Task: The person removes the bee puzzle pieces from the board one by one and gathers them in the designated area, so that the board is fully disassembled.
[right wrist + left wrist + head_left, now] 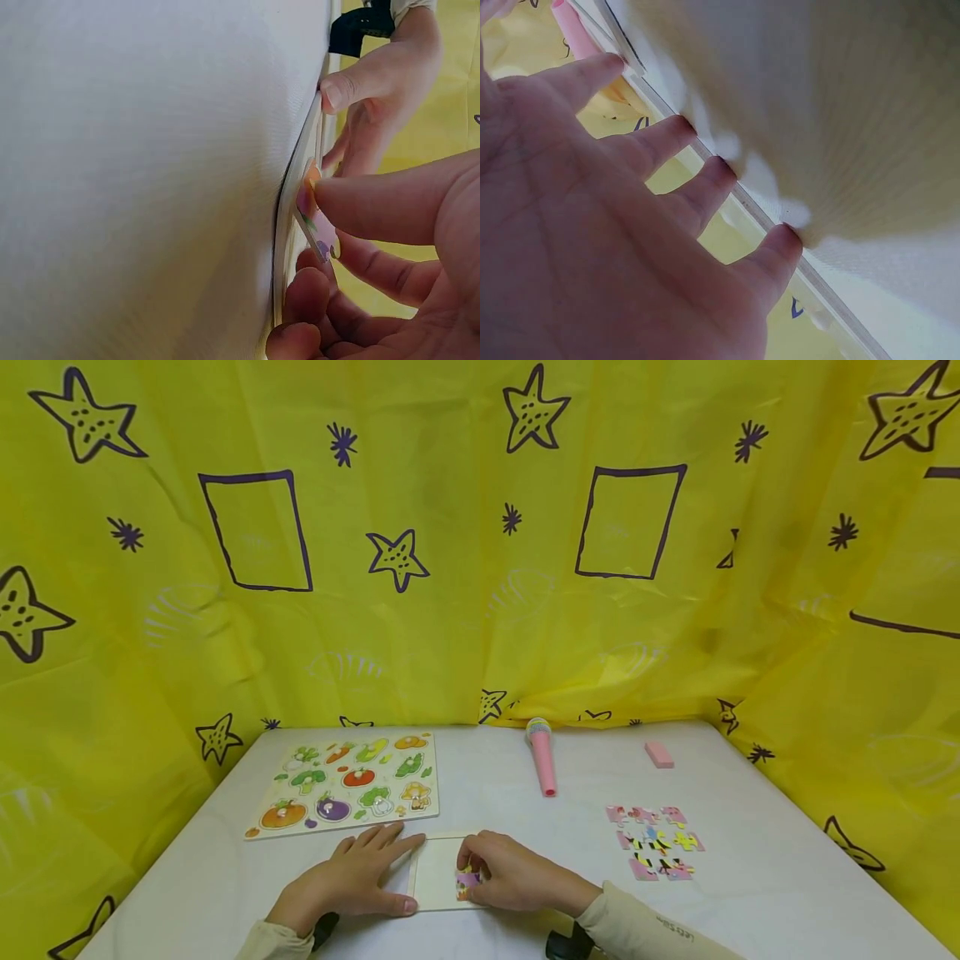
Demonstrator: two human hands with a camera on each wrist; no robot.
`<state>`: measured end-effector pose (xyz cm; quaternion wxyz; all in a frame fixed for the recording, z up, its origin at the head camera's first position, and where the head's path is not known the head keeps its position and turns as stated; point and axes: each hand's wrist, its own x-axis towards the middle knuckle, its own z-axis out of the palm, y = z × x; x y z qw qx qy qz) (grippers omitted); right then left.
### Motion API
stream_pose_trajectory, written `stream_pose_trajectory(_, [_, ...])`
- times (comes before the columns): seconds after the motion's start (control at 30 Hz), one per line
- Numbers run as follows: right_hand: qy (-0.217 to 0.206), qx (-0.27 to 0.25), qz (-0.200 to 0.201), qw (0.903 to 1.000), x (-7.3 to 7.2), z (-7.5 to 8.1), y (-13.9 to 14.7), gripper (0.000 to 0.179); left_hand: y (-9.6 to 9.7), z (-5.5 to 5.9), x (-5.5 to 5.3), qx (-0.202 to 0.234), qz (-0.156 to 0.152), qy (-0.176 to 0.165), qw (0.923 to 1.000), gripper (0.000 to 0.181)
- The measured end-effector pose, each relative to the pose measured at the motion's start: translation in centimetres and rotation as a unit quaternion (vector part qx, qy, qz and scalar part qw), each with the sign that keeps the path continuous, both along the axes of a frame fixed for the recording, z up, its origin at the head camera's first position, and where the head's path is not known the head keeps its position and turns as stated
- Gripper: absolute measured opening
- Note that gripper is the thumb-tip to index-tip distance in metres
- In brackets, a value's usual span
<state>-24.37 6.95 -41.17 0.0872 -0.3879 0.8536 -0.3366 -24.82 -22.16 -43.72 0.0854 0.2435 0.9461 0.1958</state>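
Observation:
A shallow white puzzle tray [435,870] with a pale wooden rim lies flat near the front of the table. My right hand [516,875] pinches a small pink and purple puzzle piece [467,883] over the tray's right side. In the right wrist view the puzzle piece [316,214] is tilted, with the thumb on its printed face. Spread out at the tray's left side, my left hand [351,878] has its thumb on the front left corner and its index finger by the back left corner. Its other fingertips [786,236] touch the edge of a board.
Behind the left hand lies a vegetable puzzle board [348,817]. A pink toy microphone [543,764] and a pink block [659,755] lie farther back. Several loose puzzle pieces [642,842] sit at the right. A yellow patterned curtain [450,635] surrounds the white table [555,843].

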Motion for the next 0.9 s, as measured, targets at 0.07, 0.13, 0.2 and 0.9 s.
stream_pose_trajectory(0.07, [-0.014,-0.016,0.003,0.9998,-0.04,-0.07,0.06,0.015,-0.01,-0.02,0.01,-0.002,-0.001,0.001,1.0,0.1])
stream_pose_trajectory(0.13, [-0.032,-0.032,0.004,0.9989,-0.06,-0.14,0.11,0.011,0.02,-0.01,0.04,-0.002,-0.001,0.001,1.0,0.101])
stream_pose_trajectory(0.2, [-0.047,-0.046,0.002,0.9978,-0.06,-0.23,0.17,0.01,0.06,0.0,0.06,-0.003,0.0,0.001,1.0,0.101])
stream_pose_trajectory(0.9, [-0.087,-0.09,-0.053,0.9907,-0.49,-0.53,0.36,0.007,0.08,0.15,0.18,0.001,0.001,0.0,1.0,0.101])
